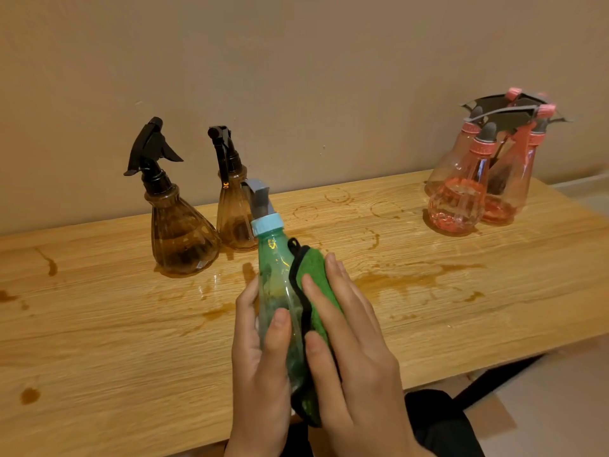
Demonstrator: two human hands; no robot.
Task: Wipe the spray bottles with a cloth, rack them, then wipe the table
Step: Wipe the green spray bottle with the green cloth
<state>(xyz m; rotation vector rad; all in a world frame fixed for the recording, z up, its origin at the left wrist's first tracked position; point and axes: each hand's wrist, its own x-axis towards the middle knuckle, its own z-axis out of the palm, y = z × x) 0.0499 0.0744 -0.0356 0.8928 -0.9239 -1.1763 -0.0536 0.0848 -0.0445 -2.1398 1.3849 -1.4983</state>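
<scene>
A green bottle (273, 268) is gripped over the table's (99, 324) near edge by the curled fingers of the left hand (260, 361); a cloth (317, 278) is pressed to it by the flat right hand (357, 344). Liquid is seen in brown bottles (183, 240) at the far edge and pink bottles (456, 206) by the far right corner; the green bottle's base is hidden

A plain beige painted wall (296, 61) fills the upper half of the frame, and I can see a few small chips in it near the middle. In the lower right corner are a pale floor (566, 390) and my black garment (438, 423).
</scene>
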